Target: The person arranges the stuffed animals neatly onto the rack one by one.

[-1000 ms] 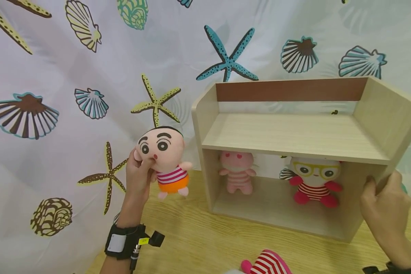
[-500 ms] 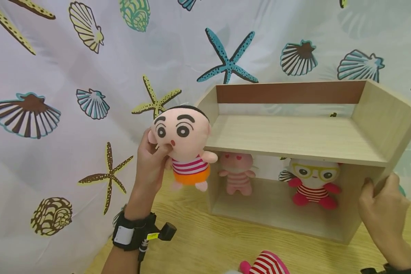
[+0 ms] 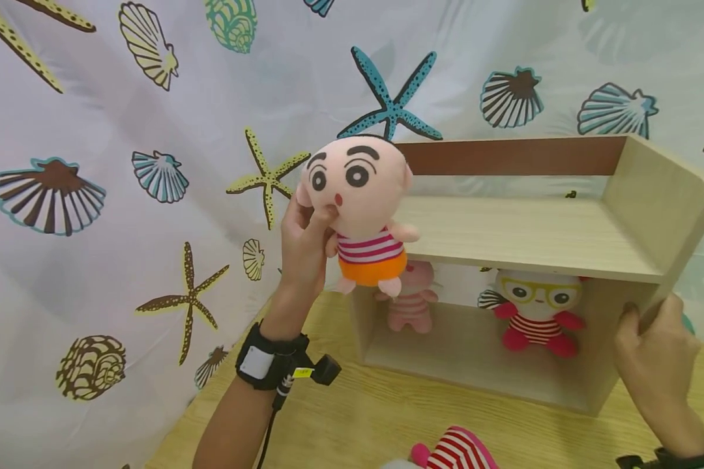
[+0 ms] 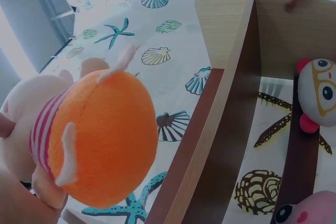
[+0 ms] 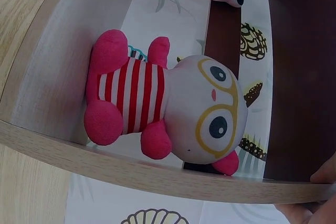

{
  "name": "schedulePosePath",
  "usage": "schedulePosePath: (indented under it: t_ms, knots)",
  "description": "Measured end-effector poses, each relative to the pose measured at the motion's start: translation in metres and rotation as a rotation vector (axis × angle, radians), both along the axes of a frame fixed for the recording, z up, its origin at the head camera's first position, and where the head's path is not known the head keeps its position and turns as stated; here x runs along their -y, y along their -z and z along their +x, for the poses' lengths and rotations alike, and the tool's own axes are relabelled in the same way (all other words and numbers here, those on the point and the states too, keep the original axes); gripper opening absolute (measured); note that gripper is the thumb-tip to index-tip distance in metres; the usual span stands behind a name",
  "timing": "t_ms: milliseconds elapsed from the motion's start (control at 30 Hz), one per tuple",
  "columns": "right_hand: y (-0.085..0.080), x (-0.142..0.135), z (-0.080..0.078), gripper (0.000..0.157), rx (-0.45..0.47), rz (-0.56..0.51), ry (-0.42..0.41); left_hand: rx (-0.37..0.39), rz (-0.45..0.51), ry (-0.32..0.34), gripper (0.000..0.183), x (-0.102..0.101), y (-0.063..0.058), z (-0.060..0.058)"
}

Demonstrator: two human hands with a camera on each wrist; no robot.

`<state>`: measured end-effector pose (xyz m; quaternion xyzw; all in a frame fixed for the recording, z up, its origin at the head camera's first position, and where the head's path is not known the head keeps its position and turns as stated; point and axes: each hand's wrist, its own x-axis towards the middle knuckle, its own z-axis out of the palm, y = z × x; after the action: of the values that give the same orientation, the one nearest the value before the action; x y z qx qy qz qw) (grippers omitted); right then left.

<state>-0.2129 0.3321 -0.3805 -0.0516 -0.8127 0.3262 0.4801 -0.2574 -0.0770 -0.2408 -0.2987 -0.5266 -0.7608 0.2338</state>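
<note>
My left hand [image 3: 306, 244] grips a plush boy doll [image 3: 360, 195] by the side of its head, thumb on its cheek. The doll has thick brows, a striped top and orange shorts [image 4: 107, 140]. It is held up in front of the left end of a two-tier wooden shelf [image 3: 522, 228], hiding that end. On the shelf's right side panel, my right hand [image 3: 660, 368] holds the edge, thumb on the inner face. In the lower compartment sit a pink striped plush [image 3: 410, 306], partly hidden behind the doll, and a plush with yellow glasses [image 5: 168, 108].
The shelf stands on a wood-grain table [image 3: 340, 417]. A red-and-white striped plush piece [image 3: 457, 449] shows at the front edge of view. Behind hangs a white cloth [image 3: 199, 117] printed with shells and starfish.
My left hand has carried the boy doll to the right and upward, from beside the shelf to in front of its left end. My right hand stays on the side panel.
</note>
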Motion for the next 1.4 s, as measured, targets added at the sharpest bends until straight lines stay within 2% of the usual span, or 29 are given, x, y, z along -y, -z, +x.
schedulePosePath:
  t_ms: [167,400,467,600,667,767,967,1133,1233,1400]
  knots:
    - [0.0,0.0,0.0,0.035,-0.008,0.024,-0.011,0.005,-0.061,-0.095,0.056,-0.021,-0.008,-0.012]
    - [-0.001,-0.001,0.001,0.035,-0.014,0.019,0.005,-0.013,-0.091,-0.111,0.056,-0.048,-0.022,-0.037]
    - [0.0,0.0,0.0,0.034,-0.014,0.017,0.017,0.002,-0.098,-0.134,0.057,-0.052,-0.026,-0.043]
    - [0.001,0.003,-0.001,0.034,-0.005,0.002,0.022,0.066,-0.153,-0.239,0.058,-0.056,-0.03,-0.053]
    - [0.001,0.004,0.0,0.034,-0.009,-0.008,0.02,0.092,-0.185,-0.271,0.057,-0.058,-0.031,-0.057]
    - [0.001,0.002,0.0,0.034,-0.014,-0.001,0.02,0.111,-0.188,-0.266,0.055,-0.062,-0.032,-0.066]
    - [0.002,0.001,-0.002,0.034,-0.027,0.036,0.019,0.136,-0.132,-0.248,0.057,-0.069,-0.035,-0.084]
    - [0.005,0.002,-0.002,0.035,-0.016,0.009,0.019,0.161,-0.17,-0.248,0.056,-0.071,-0.035,-0.096]
    - [0.006,0.001,-0.002,0.035,-0.019,0.005,0.023,0.202,-0.198,-0.236,0.057,-0.074,-0.034,-0.101]
    - [0.006,0.0,-0.001,0.036,-0.021,0.008,0.03,0.243,-0.198,-0.261,0.055,-0.079,-0.035,-0.107]
